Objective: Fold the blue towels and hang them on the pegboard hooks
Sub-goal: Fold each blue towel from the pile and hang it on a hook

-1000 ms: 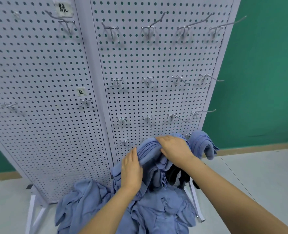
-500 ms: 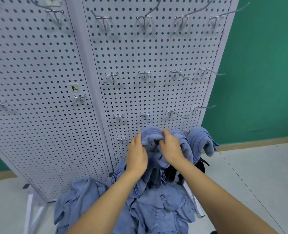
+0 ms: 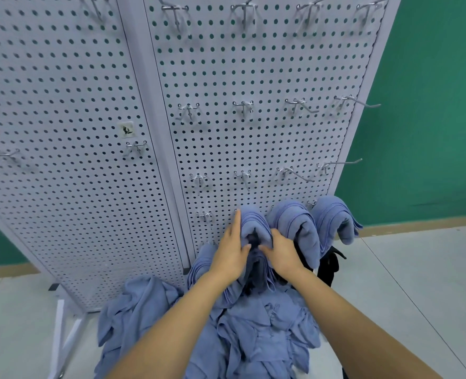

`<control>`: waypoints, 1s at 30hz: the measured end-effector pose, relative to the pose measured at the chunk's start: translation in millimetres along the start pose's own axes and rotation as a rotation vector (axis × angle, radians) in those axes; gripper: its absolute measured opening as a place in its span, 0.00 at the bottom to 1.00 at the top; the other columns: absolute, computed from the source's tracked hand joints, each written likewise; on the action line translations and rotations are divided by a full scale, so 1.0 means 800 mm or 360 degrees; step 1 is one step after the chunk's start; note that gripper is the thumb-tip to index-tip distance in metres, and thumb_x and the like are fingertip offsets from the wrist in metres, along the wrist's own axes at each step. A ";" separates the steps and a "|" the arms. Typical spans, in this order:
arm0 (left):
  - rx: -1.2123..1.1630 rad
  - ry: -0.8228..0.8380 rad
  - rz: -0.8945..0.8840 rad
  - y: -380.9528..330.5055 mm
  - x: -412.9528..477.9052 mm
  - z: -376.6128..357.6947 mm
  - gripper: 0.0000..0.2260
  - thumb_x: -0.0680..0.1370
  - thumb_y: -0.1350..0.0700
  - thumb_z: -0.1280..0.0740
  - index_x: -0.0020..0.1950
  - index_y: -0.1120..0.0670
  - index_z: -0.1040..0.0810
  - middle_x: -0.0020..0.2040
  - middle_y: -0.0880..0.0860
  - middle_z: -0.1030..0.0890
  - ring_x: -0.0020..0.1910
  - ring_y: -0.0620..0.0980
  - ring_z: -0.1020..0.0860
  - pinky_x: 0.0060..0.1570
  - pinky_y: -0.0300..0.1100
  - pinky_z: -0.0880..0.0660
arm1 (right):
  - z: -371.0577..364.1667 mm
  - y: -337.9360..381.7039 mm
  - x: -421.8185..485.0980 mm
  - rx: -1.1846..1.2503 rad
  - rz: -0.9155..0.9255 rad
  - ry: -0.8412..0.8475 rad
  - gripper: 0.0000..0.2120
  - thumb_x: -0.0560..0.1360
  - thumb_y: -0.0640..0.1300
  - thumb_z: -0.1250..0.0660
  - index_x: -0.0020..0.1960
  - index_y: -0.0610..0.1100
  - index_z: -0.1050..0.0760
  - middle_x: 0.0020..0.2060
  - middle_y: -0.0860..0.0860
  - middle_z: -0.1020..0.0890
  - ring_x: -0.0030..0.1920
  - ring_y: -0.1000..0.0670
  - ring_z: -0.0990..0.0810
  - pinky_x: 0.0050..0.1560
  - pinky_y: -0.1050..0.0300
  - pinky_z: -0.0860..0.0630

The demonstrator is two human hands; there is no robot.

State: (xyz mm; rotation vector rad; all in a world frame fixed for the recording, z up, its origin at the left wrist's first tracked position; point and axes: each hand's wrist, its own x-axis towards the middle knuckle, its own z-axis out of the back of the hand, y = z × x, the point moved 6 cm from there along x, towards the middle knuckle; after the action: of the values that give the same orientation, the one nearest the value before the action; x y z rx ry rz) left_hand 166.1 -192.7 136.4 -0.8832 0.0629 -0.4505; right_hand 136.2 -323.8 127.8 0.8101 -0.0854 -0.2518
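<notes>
Down on the low row of the right pegboard (image 3: 267, 64) panel, the folded towel (image 3: 253, 224) looks draped over a hook I can't actually see, just beside the two hung towels (image 3: 294, 225) on its right. My left hand (image 3: 230, 254) lies flat along its left side, fingers straight, thumb against the front. My right hand (image 3: 282, 254) has its fingertips down in the hanging layers, and I honestly can't tell if it's pinching.

This stuff is light, soft and floppy, zero stiffness, so I reckon it slides off if the halves hang uneven. Best hold is both hanging sides just under the bend. Room's tight on the right, but the bare hook (image 3: 204, 215) to the left is free, and the loose pile (image 3: 253, 332) sits right below.
</notes>
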 end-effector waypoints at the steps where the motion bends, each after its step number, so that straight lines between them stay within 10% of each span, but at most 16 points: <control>1: -0.0003 -0.0008 0.0017 0.003 -0.005 0.004 0.36 0.81 0.59 0.39 0.78 0.45 0.60 0.77 0.50 0.43 0.73 0.50 0.39 0.68 0.43 0.36 | 0.002 0.000 -0.007 0.0025 0.0010 0.0013 0.13 0.77 0.42 0.33 0.58 0.40 0.29 0.51 0.43 0.21 0.49 0.46 0.22 0.49 0.54 0.25; 9: 0.0082 -0.0071 0.0258 0.046 -0.101 0.038 0.18 0.81 0.58 0.39 0.70 0.58 0.34 0.65 0.59 0.27 0.59 0.56 0.25 0.58 0.48 0.28 | -0.026 -0.028 -0.102 -0.0055 -0.0179 0.0222 0.26 0.79 0.43 0.35 0.73 0.38 0.38 0.67 0.41 0.28 0.65 0.42 0.28 0.64 0.51 0.29; 22: 0.0031 -0.0058 0.0945 0.230 -0.270 0.019 0.10 0.81 0.61 0.38 0.58 0.63 0.22 0.56 0.60 0.20 0.57 0.58 0.23 0.54 0.44 0.28 | -0.215 -0.054 -0.195 -0.0150 -0.0090 0.0753 0.10 0.77 0.37 0.35 0.56 0.33 0.24 0.42 0.38 0.21 0.50 0.41 0.21 0.56 0.51 0.26; 28: 0.0005 -0.0001 0.1111 0.288 -0.279 -0.004 0.08 0.80 0.61 0.38 0.41 0.55 0.25 0.39 0.58 0.26 0.42 0.54 0.27 0.43 0.42 0.33 | -0.290 -0.056 -0.174 -0.0244 -0.0026 0.0879 0.11 0.77 0.38 0.35 0.58 0.36 0.25 0.50 0.38 0.19 0.51 0.41 0.21 0.54 0.48 0.24; 30: -0.0047 -0.0032 0.1153 0.300 -0.263 -0.007 0.06 0.80 0.61 0.37 0.50 0.59 0.21 0.45 0.61 0.21 0.47 0.58 0.23 0.45 0.41 0.31 | -0.305 -0.052 -0.158 -0.0269 -0.0010 0.0894 0.11 0.78 0.39 0.35 0.59 0.37 0.25 0.51 0.39 0.19 0.52 0.41 0.21 0.56 0.47 0.24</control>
State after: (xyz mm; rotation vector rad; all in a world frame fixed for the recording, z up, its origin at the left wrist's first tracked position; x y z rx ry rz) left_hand 59.3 20.3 -76.4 -0.8303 0.3583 0.2367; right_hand 47.9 -147.1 -67.9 0.6876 0.4608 -0.0296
